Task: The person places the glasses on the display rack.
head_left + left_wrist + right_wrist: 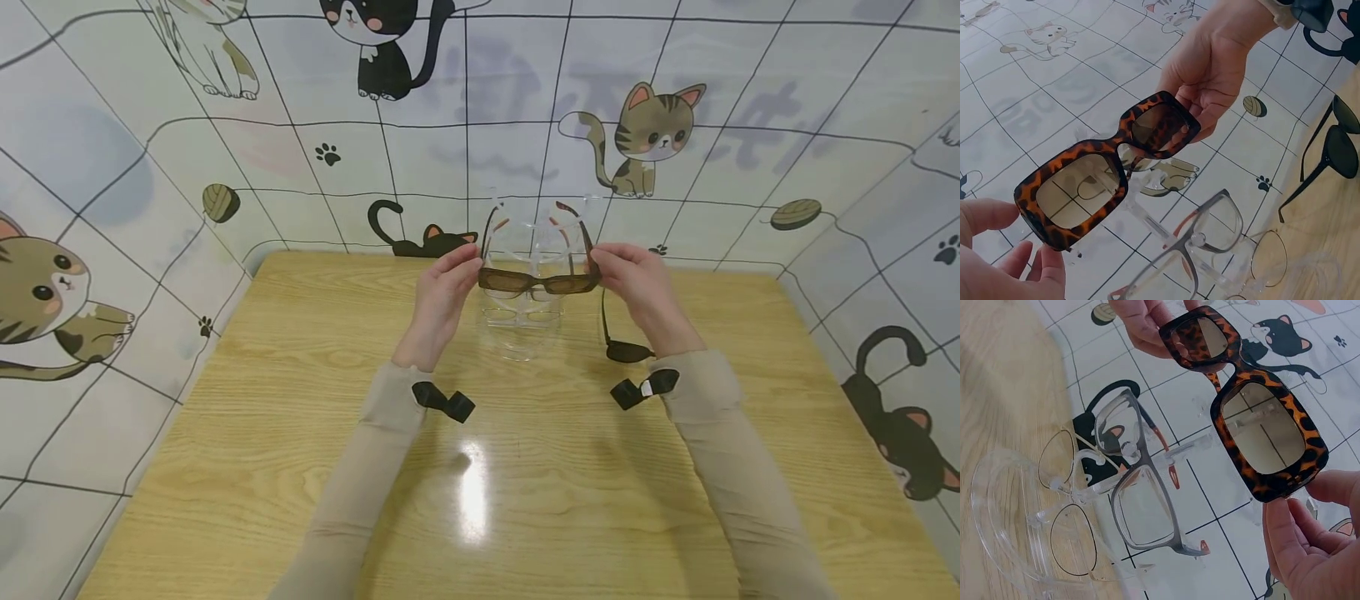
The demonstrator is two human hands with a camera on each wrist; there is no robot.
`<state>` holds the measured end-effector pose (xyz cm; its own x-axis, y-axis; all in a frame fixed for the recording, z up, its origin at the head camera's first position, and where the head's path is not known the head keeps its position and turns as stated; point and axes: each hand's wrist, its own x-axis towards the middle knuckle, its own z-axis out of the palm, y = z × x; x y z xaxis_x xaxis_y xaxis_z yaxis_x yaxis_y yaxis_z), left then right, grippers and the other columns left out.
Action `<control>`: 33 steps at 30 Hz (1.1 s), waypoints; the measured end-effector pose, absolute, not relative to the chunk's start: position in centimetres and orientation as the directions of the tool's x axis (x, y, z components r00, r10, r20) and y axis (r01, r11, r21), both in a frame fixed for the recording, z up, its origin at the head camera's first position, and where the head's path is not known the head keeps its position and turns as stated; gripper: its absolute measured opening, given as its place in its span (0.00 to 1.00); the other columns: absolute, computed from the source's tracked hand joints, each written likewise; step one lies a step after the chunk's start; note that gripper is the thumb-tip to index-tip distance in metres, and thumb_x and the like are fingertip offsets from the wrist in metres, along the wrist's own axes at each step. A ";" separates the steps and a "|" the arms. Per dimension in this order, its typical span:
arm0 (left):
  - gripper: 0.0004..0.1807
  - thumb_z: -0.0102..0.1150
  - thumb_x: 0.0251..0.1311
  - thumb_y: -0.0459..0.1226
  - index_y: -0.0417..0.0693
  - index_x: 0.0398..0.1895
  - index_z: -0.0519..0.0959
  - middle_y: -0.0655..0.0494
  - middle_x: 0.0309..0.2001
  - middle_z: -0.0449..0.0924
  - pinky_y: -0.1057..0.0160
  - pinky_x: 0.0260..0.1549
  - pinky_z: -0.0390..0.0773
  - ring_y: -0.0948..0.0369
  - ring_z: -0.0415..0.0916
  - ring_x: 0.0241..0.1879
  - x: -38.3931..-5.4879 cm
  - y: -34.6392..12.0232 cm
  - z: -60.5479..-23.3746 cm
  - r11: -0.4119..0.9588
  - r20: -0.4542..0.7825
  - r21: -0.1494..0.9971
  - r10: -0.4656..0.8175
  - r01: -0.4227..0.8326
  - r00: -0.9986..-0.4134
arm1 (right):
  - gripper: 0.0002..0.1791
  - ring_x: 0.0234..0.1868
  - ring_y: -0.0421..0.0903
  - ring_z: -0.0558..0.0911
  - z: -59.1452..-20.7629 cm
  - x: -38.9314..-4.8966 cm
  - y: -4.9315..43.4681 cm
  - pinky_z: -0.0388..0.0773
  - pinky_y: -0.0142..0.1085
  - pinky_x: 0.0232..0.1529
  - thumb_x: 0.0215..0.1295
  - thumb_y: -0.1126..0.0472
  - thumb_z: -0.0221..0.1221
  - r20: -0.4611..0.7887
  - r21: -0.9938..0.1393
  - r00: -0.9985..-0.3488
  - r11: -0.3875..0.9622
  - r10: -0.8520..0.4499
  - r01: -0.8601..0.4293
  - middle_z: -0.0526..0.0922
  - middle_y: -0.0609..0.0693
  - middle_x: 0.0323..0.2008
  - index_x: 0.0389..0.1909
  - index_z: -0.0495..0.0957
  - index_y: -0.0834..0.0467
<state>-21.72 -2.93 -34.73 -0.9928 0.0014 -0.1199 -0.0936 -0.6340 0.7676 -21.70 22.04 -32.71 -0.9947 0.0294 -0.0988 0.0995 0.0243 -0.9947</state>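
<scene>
Tortoiseshell sunglasses with brown lenses are held between both hands, at the upper part of a clear display stand. My left hand pinches one end of the frame, thumb and fingers at the hinge corner. At the opposite end, my right hand pinches the other hinge corner. The temples point away, toward the wall. Below the sunglasses, grey-framed glasses sit on the stand. Lower still on it are thin round wire-rimmed glasses.
Dark sunglasses lie on the wooden table right of the stand, near my right wrist. A wall covering with cat drawings and grid lines rises behind the table and along both sides.
</scene>
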 end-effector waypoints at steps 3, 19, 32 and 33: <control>0.11 0.54 0.57 0.20 0.39 0.37 0.80 0.56 0.36 0.81 0.70 0.40 0.76 0.63 0.77 0.38 -21.9 -2.8 -34.9 -0.636 -0.102 0.768 -0.008 -0.074 -0.995 | 0.16 0.37 0.41 0.80 -32.8 -22.3 22.0 0.78 0.27 0.42 0.65 0.60 0.58 -0.111 -0.994 -0.993 0.009 0.036 0.111 0.82 0.46 0.32 0.48 0.74 0.67; 0.07 0.56 0.58 0.23 0.38 0.37 0.82 0.41 0.50 0.77 0.69 0.43 0.77 0.58 0.76 0.41 -24.0 -2.4 -35.1 -0.623 -0.117 0.780 -0.046 -0.063 -0.992 | 0.04 0.34 0.39 0.80 -32.7 -24.7 21.3 0.79 0.26 0.39 0.65 0.63 0.57 -0.111 -0.993 -0.986 -0.048 0.125 0.106 0.80 0.46 0.30 0.34 0.77 0.60; 0.12 0.56 0.56 0.20 0.43 0.25 0.83 0.53 0.34 0.82 0.72 0.36 0.77 0.63 0.78 0.31 -25.2 -2.0 -35.9 -0.659 -0.164 0.750 -0.087 -0.067 -0.983 | 0.04 0.30 0.36 0.80 -33.6 -25.3 20.9 0.79 0.25 0.36 0.64 0.63 0.58 -0.138 -0.990 -0.972 -0.046 0.192 0.131 0.79 0.44 0.27 0.34 0.75 0.60; 0.12 0.56 0.56 0.20 0.43 0.25 0.83 0.53 0.34 0.81 0.72 0.36 0.77 0.63 0.78 0.31 -25.3 -2.0 -36.0 -0.656 -0.162 0.752 -0.090 -0.064 -0.983 | 0.04 0.30 0.37 0.80 -33.6 -25.3 20.8 0.79 0.25 0.36 0.64 0.63 0.58 -0.138 -0.990 -0.971 -0.054 0.195 0.129 0.79 0.44 0.27 0.33 0.75 0.60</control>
<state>-25.27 -1.99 -35.96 -0.9827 -0.0901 -0.1617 -0.0636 -0.6562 0.7519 -25.33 20.84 -33.59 -0.9712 0.1947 -0.1376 0.1294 -0.0540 -0.9901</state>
